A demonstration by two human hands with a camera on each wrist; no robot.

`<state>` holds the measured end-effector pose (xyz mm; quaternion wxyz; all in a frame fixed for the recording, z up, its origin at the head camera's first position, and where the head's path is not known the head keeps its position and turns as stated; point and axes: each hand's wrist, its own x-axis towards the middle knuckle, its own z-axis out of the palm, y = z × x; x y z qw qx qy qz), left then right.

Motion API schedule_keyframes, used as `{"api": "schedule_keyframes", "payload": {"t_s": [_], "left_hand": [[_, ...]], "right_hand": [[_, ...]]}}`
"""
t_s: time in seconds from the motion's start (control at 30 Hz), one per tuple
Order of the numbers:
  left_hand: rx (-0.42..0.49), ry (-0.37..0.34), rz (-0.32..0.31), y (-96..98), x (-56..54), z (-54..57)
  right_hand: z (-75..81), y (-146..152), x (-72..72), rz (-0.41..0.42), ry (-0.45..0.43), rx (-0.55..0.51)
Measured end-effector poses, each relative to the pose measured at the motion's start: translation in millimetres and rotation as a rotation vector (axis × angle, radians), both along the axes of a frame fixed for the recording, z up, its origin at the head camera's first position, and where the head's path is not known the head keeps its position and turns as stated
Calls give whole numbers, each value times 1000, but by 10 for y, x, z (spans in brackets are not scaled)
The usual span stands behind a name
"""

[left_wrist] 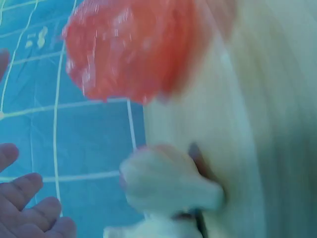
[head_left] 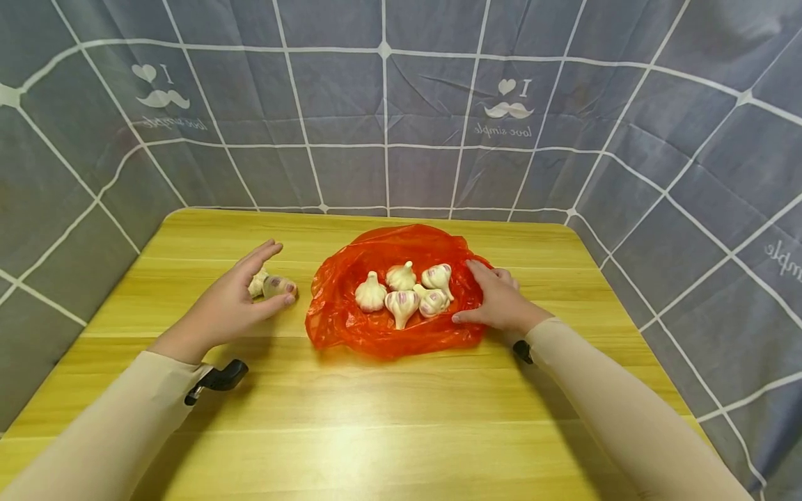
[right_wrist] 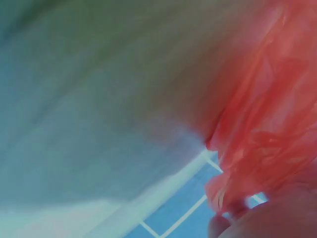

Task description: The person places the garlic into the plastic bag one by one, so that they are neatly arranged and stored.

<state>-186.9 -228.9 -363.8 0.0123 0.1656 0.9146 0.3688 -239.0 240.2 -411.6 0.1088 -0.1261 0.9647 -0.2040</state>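
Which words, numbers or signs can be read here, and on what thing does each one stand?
"I": grey cloth, left and right, each beside a heart, above a moustache.
"love simple": cloth, under the right moustache, mirrored.
"mple": cloth, right edge, mirrored, cut off.
Too blurred: words under the left moustache; marks in left wrist view.
Garlic bulbs, red bag: none visible.

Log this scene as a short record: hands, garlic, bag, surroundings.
left hand: beside loose garlic bulbs, fingers spread, holding nothing
right hand: at the bag's right edge, grip unclear
bag: red, thin, spread open on the table
bagged garlic: five bulbs visible, clustered
loose garlic bulbs: two visible, left of the bag
table: wood-patterned
curtain: gray, white grid lines, behind the table
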Motion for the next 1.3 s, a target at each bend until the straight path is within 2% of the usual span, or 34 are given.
{"api": "schedule_keyframes", "payload": {"t_s": [0.13,0.33,0.47,0.73,0.9,1.1,1.3], "left_hand": [[-77,-30,24,-173,48,-44],[-162,-89,29,-432,98,-97],[-228,-133,26,-589,102,-148],[-237,-158,51,-852,130,-288],[-230,-186,45,-951,135,-353],[-214,-228,44,-972,121,-407],[-233,-225,69,-963,101,-432]], "right_hand": [[27,-22,-13,6,28,64],[32,-36,-21,-18,46,87],[24,-30,-13,-16,2,61],[5,-34,-4,31,-40,-23],[-2,-39,-12,26,-56,-41],[14,-40,-11,16,-42,-48],[48,-23,-5,5,-12,-42]]}}
